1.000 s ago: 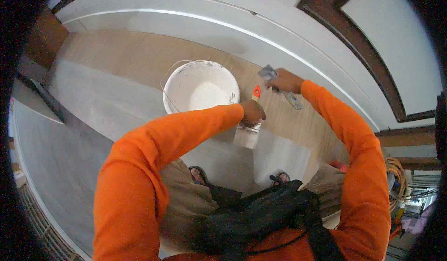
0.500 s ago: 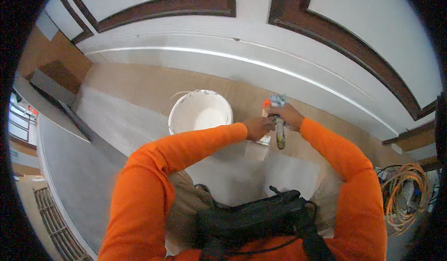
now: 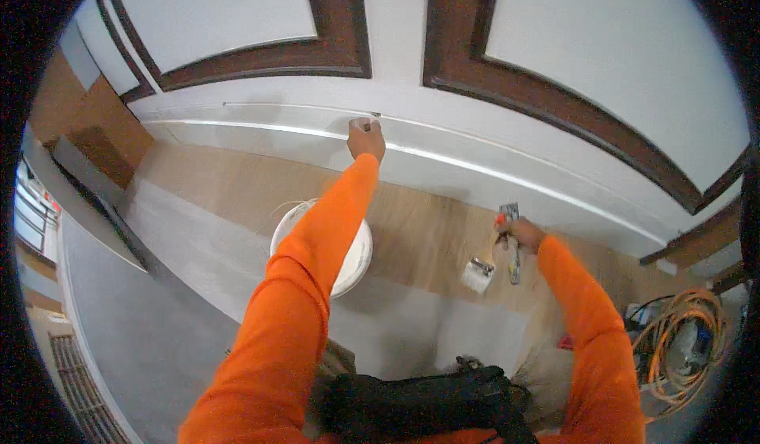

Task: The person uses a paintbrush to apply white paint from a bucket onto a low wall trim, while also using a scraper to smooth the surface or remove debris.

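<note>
My left hand (image 3: pixel 366 138) reaches out to the top edge of the white baseboard (image 3: pixel 443 156). Its fingers are curled together beside a small dark gap in that edge; whatever they may pinch is too small to make out. Lower and to the right, my right hand (image 3: pixel 526 236) grips a paintbrush (image 3: pixel 480 273) with whitish bristles pointing toward me. The same hand holds a putty knife (image 3: pixel 514 268) with a worn yellowish handle, its smeared blade above the fingers. A bit of orange shows by the blade. Beneath my left forearm stands a white bucket (image 3: pixel 360 255), partly covered by the sleeve.
Dark brown panel mouldings (image 3: pixel 340 44) frame the white wall ahead. Grey sheeting (image 3: pixel 182 198) covers part of the wood floor (image 3: pixel 412 222). Coiled orange hose or cord (image 3: pixel 689 341) lies at the right. A floor grille (image 3: pixel 79 377) is at lower left.
My left hand has left the tools and moved up and left to the baseboard. My right hand has shifted right and down with the paintbrush and putty knife. The view has shifted too.
</note>
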A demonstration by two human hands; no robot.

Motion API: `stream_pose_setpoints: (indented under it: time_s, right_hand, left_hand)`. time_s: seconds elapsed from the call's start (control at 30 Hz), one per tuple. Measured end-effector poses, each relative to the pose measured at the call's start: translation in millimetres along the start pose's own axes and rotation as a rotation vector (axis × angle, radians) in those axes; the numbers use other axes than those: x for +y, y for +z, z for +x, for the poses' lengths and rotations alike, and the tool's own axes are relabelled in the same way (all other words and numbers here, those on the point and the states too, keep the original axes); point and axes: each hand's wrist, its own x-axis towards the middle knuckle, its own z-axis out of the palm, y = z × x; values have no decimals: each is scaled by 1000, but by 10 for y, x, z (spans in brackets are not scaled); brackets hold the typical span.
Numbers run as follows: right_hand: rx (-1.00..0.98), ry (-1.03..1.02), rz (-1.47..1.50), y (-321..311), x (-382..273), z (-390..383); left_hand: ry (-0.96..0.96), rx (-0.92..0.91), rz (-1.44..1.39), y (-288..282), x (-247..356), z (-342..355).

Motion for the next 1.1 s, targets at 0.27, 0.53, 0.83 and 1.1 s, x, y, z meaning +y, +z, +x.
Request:
stream_pose_setpoints:
  time_s: [0.27, 0.53, 0.83, 1.1]
  right_hand:
    - [-374, -222, -1722, -1354, 174, -545]
    - [493, 435, -422, -1776, 445, -1216]
    - [500, 466, -423, -2047, 1160, -1267]
    - [581, 399, -450, -2324, 1602, -1057]
  left_hand:
    - [136, 189, -108, 49, 243, -139]
    - [299, 188, 96, 20, 139, -65]
    - [-75, 252, 137, 197, 312, -112]
    - [340, -238, 1295, 694, -176, 590]
